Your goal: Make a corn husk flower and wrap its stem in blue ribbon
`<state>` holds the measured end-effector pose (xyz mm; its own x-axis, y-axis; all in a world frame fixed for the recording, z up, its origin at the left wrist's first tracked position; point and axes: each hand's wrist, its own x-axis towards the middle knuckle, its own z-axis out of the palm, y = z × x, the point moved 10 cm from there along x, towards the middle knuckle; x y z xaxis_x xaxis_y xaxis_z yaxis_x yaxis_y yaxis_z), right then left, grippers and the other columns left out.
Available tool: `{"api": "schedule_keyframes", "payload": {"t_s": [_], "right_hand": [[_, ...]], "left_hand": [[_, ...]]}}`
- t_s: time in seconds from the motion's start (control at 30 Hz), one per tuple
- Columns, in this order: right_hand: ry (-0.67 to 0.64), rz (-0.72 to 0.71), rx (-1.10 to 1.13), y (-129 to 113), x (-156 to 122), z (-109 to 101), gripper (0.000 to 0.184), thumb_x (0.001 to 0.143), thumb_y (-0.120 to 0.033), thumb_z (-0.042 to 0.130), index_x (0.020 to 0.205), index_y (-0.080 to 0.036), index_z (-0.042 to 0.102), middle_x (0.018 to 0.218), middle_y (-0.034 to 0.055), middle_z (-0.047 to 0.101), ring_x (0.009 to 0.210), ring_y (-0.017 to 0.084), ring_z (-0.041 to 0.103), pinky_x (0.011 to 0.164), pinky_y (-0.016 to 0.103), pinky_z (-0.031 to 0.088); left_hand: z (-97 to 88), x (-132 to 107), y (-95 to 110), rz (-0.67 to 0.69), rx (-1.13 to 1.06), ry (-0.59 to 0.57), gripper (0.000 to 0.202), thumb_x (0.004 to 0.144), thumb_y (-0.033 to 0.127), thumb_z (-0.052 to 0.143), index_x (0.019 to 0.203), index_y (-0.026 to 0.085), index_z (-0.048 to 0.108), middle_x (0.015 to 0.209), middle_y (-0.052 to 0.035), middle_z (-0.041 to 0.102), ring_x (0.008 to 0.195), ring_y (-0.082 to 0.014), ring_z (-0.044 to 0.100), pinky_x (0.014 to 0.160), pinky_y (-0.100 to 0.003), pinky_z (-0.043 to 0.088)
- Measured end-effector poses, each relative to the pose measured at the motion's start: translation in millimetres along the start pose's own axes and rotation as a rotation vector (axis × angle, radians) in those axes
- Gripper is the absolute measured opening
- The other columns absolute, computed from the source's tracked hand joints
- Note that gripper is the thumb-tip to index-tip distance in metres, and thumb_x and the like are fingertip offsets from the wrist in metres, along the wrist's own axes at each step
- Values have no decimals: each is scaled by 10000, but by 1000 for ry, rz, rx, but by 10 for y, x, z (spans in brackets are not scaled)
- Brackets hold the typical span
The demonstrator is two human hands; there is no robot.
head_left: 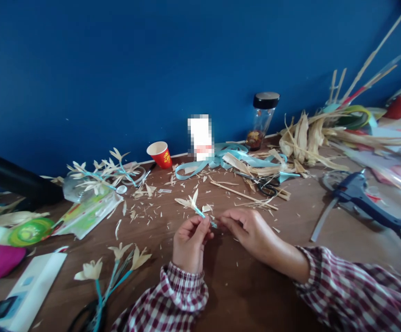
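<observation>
Between thumb and fingers, my left hand [192, 243] pinches the stem of a small flower made of pale dried husk [189, 201]. Light blue tape wraps that stem, and the bloom points up and left. Beside the stem's lower end, my right hand [247, 229] is closed with its fingertips pressed together; what they hold, if anything, is too small to make out. Several similar husk flowers [93, 269] with blue stems stand at the lower left. More of them [105, 173] lie in a bunch farther back on the left.
Husk scraps litter the brown table [173, 223]. Farther back are a red paper cup [159, 155], blue ribbon [233, 157], scissors [268, 188] and a glass bottle [261, 122]. A blue glue gun [359, 196] lies right, a white power strip [36, 288] left, and husks [311, 136] back right.
</observation>
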<state>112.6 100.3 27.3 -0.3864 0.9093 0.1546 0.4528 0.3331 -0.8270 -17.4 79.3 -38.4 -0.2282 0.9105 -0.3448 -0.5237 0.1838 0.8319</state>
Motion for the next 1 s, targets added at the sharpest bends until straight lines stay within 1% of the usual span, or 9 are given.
{"api": "schedule_keyframes", "payload": {"t_s": [0.13,0.3,0.4,0.5,0.57,0.63,0.73,0.9,1.0], "right_hand": [[38,-37,-45,-24,-30,-16,112,840,-274,576,887,-202,647,797,20,675,702,152,591,634,242,415],[23,-93,-203,-86,-59,23,120,827,-253,595,735,-181,623,683,4,633,622,128,552,566,218,364],[24,-150,-244,-152,-71,32,160,844,-201,556,690,-174,590,646,-4,604,580,109,515,540,209,332],[-5,-145,-248,-151,-65,47,213,866,-221,528,666,-174,583,623,-7,597,560,108,506,523,212,321],[-44,-134,-208,-145,-55,61,204,881,-256,516,720,-178,615,660,1,629,584,118,538,534,213,340],[-69,-141,-161,-161,-47,59,168,887,-286,512,852,-186,643,747,18,667,645,134,580,571,219,373],[-51,-148,-167,-180,-41,30,174,893,-287,501,952,-200,639,804,27,680,690,143,600,601,225,389],[2,-162,-284,-183,-59,33,193,887,-253,497,757,-185,622,673,13,631,591,123,545,549,218,351],[-7,-190,-343,-224,-63,44,192,877,-199,494,714,-179,596,650,8,608,575,117,522,545,220,334]], "left_hand": [[30,-5,4,13,11,-29,224,552,273,802,662,130,670,557,16,629,491,-56,532,486,-152,451],[-8,11,-35,35,98,-53,236,535,292,809,643,137,667,560,7,640,500,-85,550,491,-191,454],[-20,12,-28,76,129,-82,204,570,280,793,637,147,654,564,20,626,507,-73,531,483,-176,429],[3,3,-32,65,148,-101,207,576,268,791,623,145,632,547,30,606,489,-60,503,467,-163,403],[-4,1,-15,55,128,-73,232,572,291,790,611,144,615,514,38,586,448,-53,473,436,-159,376],[-13,3,3,43,87,-43,258,558,310,795,603,145,601,493,45,573,422,-48,456,417,-156,358],[-10,12,-8,15,68,-43,277,531,313,807,604,150,596,493,50,573,428,-50,468,423,-155,360],[-16,7,-38,35,148,-70,266,547,329,796,592,152,602,485,51,565,437,-55,466,420,-160,354],[10,0,-37,41,156,-92,260,548,320,796,584,149,603,489,50,565,445,-56,473,433,-163,365]]}}
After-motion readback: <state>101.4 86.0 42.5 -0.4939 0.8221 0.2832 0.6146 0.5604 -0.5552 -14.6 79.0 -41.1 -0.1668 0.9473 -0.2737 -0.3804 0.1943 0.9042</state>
